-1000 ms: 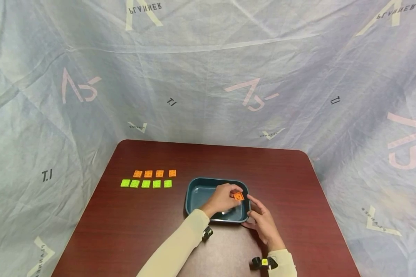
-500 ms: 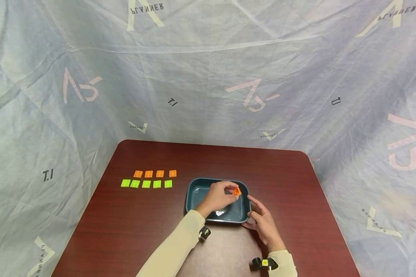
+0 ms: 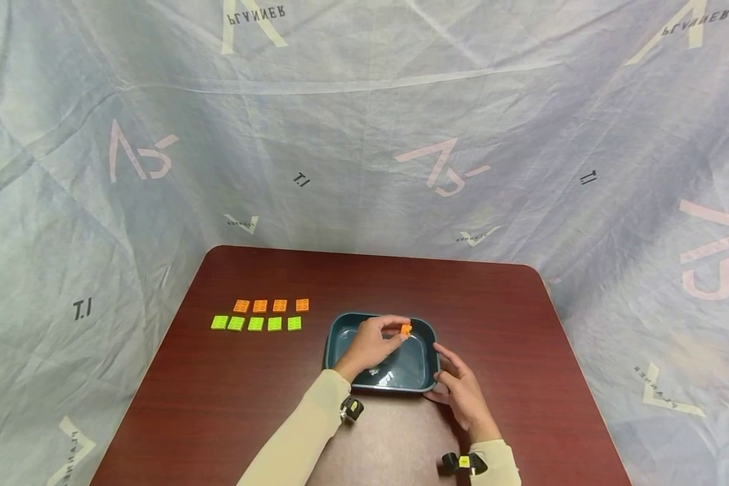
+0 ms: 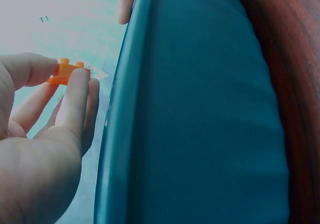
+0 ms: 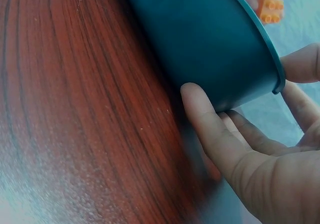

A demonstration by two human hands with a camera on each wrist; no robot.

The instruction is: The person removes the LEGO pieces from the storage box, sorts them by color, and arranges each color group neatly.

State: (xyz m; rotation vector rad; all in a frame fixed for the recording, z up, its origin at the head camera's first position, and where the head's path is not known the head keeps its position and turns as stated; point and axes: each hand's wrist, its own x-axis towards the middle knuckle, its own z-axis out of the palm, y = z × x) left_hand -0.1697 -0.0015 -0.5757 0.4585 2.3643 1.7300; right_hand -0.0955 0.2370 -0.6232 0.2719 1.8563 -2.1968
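My left hand is above the dark teal tray. Between thumb and fingertips it pinches an orange toy brick. That brick is tilted in the left wrist view, with studs showing on top. My right hand holds the tray at its near right corner. In the right wrist view, the right hand's thumb lies on the tray's outer wall and a fingertip meets the rim; its other fingers are partly hidden. The orange brick shows beyond the rim there.
Left of the tray, a row of orange bricks lies behind a row of several lime green bricks. They rest on the dark red wooden table. Printed grey cloth hangs behind the table and at both sides.
My left hand has moved left and slightly away from me over the tray, turning the orange brick from its underside to a side-on view. My right hand has stayed at the tray's corner.
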